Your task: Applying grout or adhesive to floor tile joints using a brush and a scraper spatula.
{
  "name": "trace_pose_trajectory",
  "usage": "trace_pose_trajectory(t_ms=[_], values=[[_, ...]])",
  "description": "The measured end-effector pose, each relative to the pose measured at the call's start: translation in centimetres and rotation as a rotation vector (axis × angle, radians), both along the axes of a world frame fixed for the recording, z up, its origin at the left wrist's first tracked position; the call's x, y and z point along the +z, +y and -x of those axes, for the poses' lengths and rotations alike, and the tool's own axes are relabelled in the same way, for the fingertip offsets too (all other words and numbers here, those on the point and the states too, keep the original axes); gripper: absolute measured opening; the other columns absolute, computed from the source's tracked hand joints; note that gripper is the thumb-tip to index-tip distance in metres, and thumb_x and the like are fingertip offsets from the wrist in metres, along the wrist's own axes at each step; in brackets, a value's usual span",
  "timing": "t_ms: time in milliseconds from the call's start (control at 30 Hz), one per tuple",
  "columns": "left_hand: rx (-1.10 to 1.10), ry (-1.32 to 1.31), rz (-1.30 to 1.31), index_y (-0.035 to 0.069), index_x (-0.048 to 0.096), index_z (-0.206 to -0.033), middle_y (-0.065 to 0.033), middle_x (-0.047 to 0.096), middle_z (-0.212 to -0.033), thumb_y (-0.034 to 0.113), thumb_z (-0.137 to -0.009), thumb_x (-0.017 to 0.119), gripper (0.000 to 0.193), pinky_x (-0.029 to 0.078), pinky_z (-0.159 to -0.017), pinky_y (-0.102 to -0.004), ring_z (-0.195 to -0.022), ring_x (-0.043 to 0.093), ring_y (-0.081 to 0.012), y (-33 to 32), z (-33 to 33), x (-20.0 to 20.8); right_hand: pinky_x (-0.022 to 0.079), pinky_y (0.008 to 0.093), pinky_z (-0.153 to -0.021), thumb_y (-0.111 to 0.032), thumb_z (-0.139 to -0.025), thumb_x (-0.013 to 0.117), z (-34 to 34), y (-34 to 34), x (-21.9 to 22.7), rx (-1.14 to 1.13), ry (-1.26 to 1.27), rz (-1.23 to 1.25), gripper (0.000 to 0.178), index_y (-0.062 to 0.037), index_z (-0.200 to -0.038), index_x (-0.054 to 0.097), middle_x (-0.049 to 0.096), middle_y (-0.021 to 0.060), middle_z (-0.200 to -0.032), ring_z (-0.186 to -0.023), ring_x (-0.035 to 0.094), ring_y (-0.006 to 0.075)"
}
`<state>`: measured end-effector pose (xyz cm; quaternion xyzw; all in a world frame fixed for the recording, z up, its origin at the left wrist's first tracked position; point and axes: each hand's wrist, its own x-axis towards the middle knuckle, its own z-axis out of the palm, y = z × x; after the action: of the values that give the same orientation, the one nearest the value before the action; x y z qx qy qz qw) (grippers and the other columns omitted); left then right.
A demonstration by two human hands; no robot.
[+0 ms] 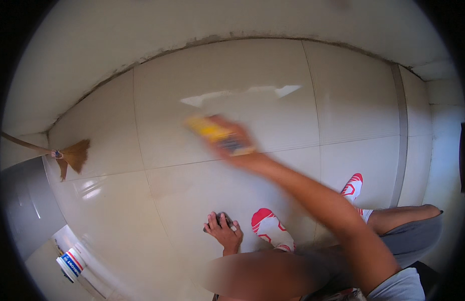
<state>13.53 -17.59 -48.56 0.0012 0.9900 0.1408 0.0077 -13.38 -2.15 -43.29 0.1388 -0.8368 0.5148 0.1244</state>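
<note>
My right hand (pixel 240 134) is raised over the tiled floor near the middle of the view, smeared by motion. It grips a long yellow object with a dark patch (pixel 212 131), too blurred to name. Lower down, my left hand (pixel 225 235) is at the floor beside my foot. Its fingers are spread and bent over a small dark object (pixel 207 228), mostly hidden beneath the hand, whose kind I cannot make out.
Glossy cream floor tiles (pixel 227 120) meet a pale wall (pixel 232 22) along a rough, stained edge. A straw broom (pixel 76 155) is at the left, above a white bucket (pixel 71 263). My feet in red-and-white socks (pixel 272 228) are at the lower right.
</note>
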Motion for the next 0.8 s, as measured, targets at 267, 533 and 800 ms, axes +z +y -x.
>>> trace_pose_trajectory(t_ms=[267, 533, 800], values=[[0.046, 0.104, -0.065, 0.006, 0.043, -0.117, -0.0219, 0.038, -0.128, 0.023, -0.079, 0.051, 0.043, 0.018, -0.098, -0.0594, -0.119, 0.035, -0.0389, 0.6, 0.5, -0.8, 0.046, 0.0406, -0.081, -0.041, -0.081, 0.055, 3.6, 42.7, 0.9, -0.999, -0.700, -0.953, 0.046, -0.0061, -0.111, 0.056, 0.061, 0.0146, -0.107, -0.098, 0.058, 0.0309], [0.053, 0.094, -0.093, 0.008, 0.040, -0.123, -0.0217, 0.036, -0.130, 0.023, -0.077, 0.050, 0.049, 0.017, -0.098, -0.0594, -0.122, 0.032, -0.0398, 0.2, -0.1, -0.6, 0.049, 0.0406, -0.060, -0.027, -0.080, 0.050, 18.0, 21.4, -4.0, -0.723, -0.364, -1.044, 0.024, -0.0060, -0.089, 0.059, 0.062, 0.0093, -0.084, -0.076, 0.062, 0.0267], [0.061, 0.091, -0.094, 0.009, 0.039, -0.123, -0.0213, 0.036, -0.130, 0.024, -0.078, 0.051, 0.049, 0.018, -0.099, -0.0587, -0.121, 0.032, -0.0395, 0.9, -0.2, -1.5, 0.047, 0.0415, -0.078, -0.013, -0.074, 0.052, 17.6, -16.1, 2.3, 0.299, -0.327, -0.432, 0.025, -0.0063, -0.097, 0.059, 0.060, 0.0137, -0.098, -0.089, 0.058, 0.0315]])
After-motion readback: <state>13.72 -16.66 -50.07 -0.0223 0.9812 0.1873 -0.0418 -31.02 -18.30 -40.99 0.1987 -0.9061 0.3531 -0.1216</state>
